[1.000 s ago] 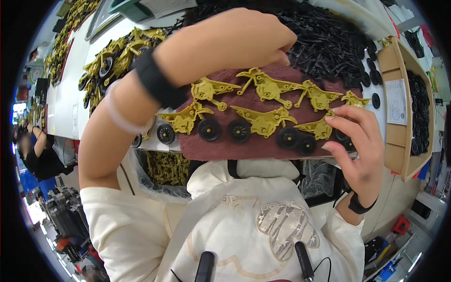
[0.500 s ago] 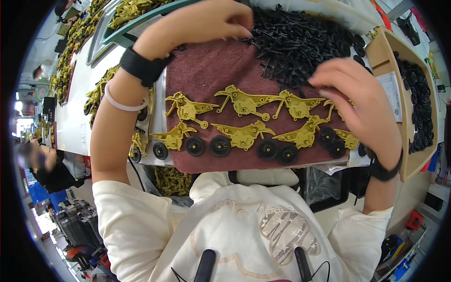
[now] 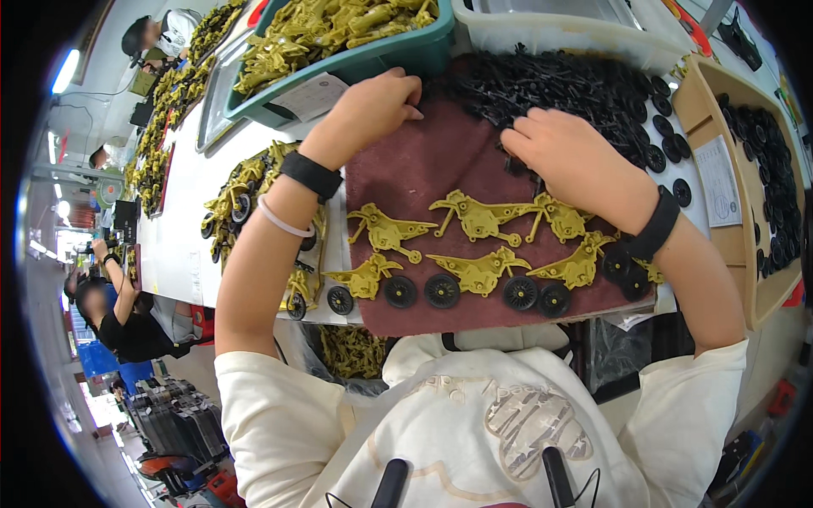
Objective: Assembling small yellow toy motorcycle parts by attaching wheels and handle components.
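My left hand (image 3: pixel 378 108) is at the left end of a heap of small black plastic parts (image 3: pixel 542 80), its fingers curled in; what they hold, if anything, is hidden. At the heap's near edge, my right hand (image 3: pixel 569 157) has its fingers bent down and drawn together; whatever is under the fingertips does not show. Closer to me, two rows of yellow plastic toy motorbike bodies (image 3: pixel 481 217) lie on a dark red cloth (image 3: pixel 423 165). Black spoked wheels (image 3: pixel 442 290) lie along the nearer row, next to the bodies. My right forearm partly covers the right end of the rows.
A green bin (image 3: pixel 339 61) of yellow parts stands at the far left. Bodies with wheels (image 3: pixel 246 199) are heaped left of the cloth. Loose wheels (image 3: pixel 663 125) and a tan box (image 3: pixel 707 110) of wheels lie right. A clear tray (image 3: pixel 576 38) sits behind the heap. Another person (image 3: pixel 127 309) is at left.
The view has shifted, so the table appears lower and further right. My right hand has moved left to the black heap's near edge. My left hand stays by its left end, fingers curled.
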`<state>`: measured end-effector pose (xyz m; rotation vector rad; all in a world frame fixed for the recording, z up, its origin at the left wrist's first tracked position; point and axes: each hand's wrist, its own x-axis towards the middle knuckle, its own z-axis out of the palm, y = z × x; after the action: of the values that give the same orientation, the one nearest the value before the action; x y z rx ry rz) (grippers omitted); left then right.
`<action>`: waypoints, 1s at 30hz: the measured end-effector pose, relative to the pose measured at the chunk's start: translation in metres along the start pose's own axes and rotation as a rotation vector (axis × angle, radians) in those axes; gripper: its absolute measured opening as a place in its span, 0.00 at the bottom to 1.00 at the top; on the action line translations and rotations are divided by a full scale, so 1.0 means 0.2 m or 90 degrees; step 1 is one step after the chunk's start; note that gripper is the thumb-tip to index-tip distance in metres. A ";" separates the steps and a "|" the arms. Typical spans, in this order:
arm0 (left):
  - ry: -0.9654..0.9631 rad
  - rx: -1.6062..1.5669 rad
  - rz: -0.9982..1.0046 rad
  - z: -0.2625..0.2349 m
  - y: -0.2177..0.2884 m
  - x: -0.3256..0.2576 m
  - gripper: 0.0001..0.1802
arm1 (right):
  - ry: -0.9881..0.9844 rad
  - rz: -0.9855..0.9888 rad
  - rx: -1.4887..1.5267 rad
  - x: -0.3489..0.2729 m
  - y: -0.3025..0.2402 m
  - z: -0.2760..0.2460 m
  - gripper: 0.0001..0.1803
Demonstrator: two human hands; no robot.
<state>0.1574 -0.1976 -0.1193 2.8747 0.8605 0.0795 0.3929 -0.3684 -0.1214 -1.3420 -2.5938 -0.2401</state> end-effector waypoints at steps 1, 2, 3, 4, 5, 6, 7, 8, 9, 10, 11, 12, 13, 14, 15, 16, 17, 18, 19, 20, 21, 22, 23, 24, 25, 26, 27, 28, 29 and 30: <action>0.003 -0.010 -0.002 0.03 0.00 0.00 0.12 | -0.019 0.015 0.009 -0.01 0.00 0.01 0.11; 0.006 -0.019 -0.004 0.06 -0.02 0.00 0.12 | -0.017 0.014 0.008 -0.01 0.01 0.02 0.11; -0.005 -0.014 0.010 0.09 -0.04 0.02 0.12 | -0.041 0.023 0.027 -0.01 0.02 0.03 0.12; 0.000 -0.007 0.008 0.08 -0.03 0.01 0.12 | -0.059 0.030 0.043 -0.03 0.01 0.03 0.13; 0.006 -0.012 0.026 0.07 -0.01 0.00 0.12 | -0.060 0.035 0.050 -0.04 0.01 0.02 0.12; 0.012 -0.018 0.043 0.06 0.01 -0.02 0.11 | -0.056 0.031 0.047 -0.04 0.01 0.01 0.12; 0.039 0.016 0.037 0.05 0.04 -0.04 0.11 | -0.045 0.029 0.034 -0.05 0.00 0.01 0.12; 0.040 0.016 0.034 0.02 0.06 -0.06 0.11 | -0.036 0.026 0.021 -0.05 -0.01 0.01 0.11; 0.068 0.017 -0.007 -0.01 0.07 -0.07 0.11 | -0.037 0.021 0.024 -0.05 -0.02 0.01 0.11; 0.097 0.017 -0.048 -0.06 0.10 -0.09 0.11 | -0.026 0.017 0.020 -0.04 -0.02 -0.01 0.12; 0.094 0.005 -0.067 -0.11 0.15 -0.12 0.10 | -0.017 0.014 0.018 -0.04 -0.02 -0.02 0.12; 0.093 -0.001 -0.072 -0.15 0.18 -0.15 0.10 | -0.023 0.010 0.021 -0.04 -0.02 -0.03 0.12; 0.078 -0.054 -0.073 -0.20 0.20 -0.19 0.09 | 0.028 0.041 0.068 -0.03 -0.03 -0.05 0.12; 0.062 -0.111 -0.072 -0.23 0.23 -0.23 0.09 | 0.075 0.074 0.116 -0.03 -0.04 -0.06 0.12; 0.071 -0.146 -0.073 -0.26 0.27 -0.29 0.09 | 0.154 0.069 0.134 -0.04 -0.05 -0.07 0.14; 0.082 -0.180 -0.080 -0.29 0.32 -0.38 0.10 | 0.141 0.060 0.142 -0.05 -0.08 -0.11 0.14; 0.081 -0.220 -0.061 -0.32 0.37 -0.46 0.12 | 0.136 0.100 0.203 -0.06 -0.12 -0.18 0.15; 0.029 -0.244 -0.139 -0.34 0.44 -0.52 0.11 | 0.130 0.146 0.261 -0.08 -0.14 -0.23 0.15; 0.037 -0.275 -0.134 -0.32 0.48 -0.61 0.10 | 0.131 0.137 0.267 -0.10 -0.16 -0.27 0.13; 0.044 -0.306 -0.134 -0.29 0.50 -0.69 0.09 | 0.121 0.130 0.273 -0.11 -0.19 -0.28 0.13; 0.064 -0.358 -0.125 -0.25 0.53 -0.77 0.09 | 0.128 0.226 0.401 -0.13 -0.24 -0.28 0.11; 0.084 -0.408 -0.112 -0.21 0.57 -0.84 0.08 | 0.136 0.328 0.525 -0.15 -0.27 -0.28 0.09; 0.069 -0.481 -0.122 -0.14 0.59 -0.90 0.08 | 0.113 0.344 0.560 -0.17 -0.28 -0.27 0.09; 0.047 -0.520 -0.124 -0.12 0.61 -0.95 0.06 | 0.099 0.346 0.564 -0.16 -0.29 -0.26 0.09; 0.043 -0.556 -0.148 -0.08 0.64 -1.00 0.04 | 0.050 0.350 0.577 -0.16 -0.31 -0.26 0.08; 0.040 -0.594 -0.173 -0.04 0.66 -1.04 0.03 | -0.001 0.352 0.589 -0.16 -0.32 -0.27 0.08; 0.037 -0.613 -0.181 0.00 0.69 -1.09 0.03 | 0.000 0.355 0.605 -0.14 -0.36 -0.27 0.10; 0.041 -0.709 -0.230 0.03 0.70 -1.12 0.03 | -0.012 0.361 0.602 -0.12 -0.37 -0.26 0.10; 0.046 -0.806 -0.279 0.05 0.71 -1.15 0.04 | 0.003 0.314 0.588 -0.10 -0.38 -0.24 0.11; 0.043 -0.819 -0.279 0.08 0.71 -1.16 0.04 | 0.019 0.265 0.573 -0.08 -0.38 -0.22 0.13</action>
<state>0.0435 -0.4447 -0.1160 1.4767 0.9254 0.4753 0.3437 -0.4351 -0.0866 -1.3936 -1.8849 0.8497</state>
